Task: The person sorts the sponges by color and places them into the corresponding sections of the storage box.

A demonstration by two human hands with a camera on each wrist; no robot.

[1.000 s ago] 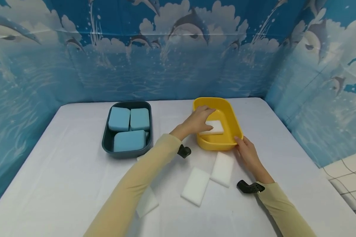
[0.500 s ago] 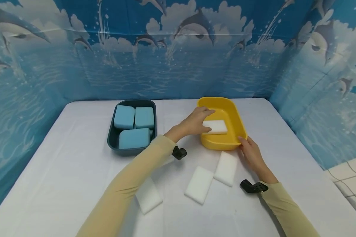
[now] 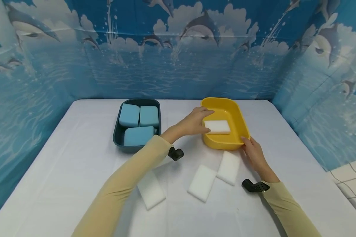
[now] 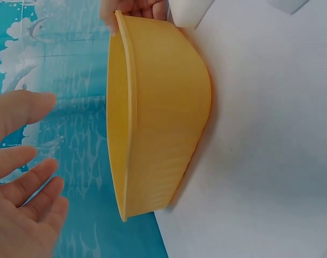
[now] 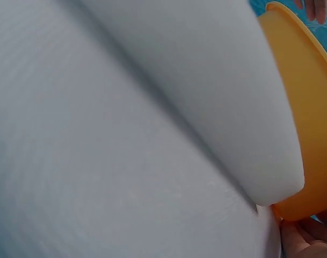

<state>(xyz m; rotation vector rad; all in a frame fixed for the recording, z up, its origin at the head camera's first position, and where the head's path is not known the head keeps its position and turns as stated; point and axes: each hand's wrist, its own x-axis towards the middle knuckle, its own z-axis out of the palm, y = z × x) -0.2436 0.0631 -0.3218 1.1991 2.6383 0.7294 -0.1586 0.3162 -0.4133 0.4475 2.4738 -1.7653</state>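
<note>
A yellow plastic bin (image 3: 223, 145) holds one white sponge block (image 3: 220, 127) lying flat inside. My left hand (image 3: 192, 122) hovers at the bin's left rim, thumb and fingers spread with nothing between them. In the left wrist view, that hand (image 4: 26, 183) is apart from the bin (image 4: 166, 118). My right hand (image 3: 254, 154) grips the bin's near right corner, thumb at the rim. Two white sponge blocks (image 3: 201, 183) (image 3: 229, 168) lie on the table in front of the bin. One of them (image 5: 206, 102) fills much of the right wrist view.
A dark teal bin (image 3: 116, 136) with several light blue sponges (image 3: 138, 136) stands at the back left. Another white block (image 3: 151, 190) lies by my left sleeve (image 3: 121, 184), and one more (image 3: 164, 161) is partly hidden under that arm. A dolphin-print curtain (image 3: 178, 75) stands behind the table.
My left hand has drawn slightly left, away from the white block in the yellow bin, so more of the block shows. The head view has shifted a little; my right hand keeps its grip.
</note>
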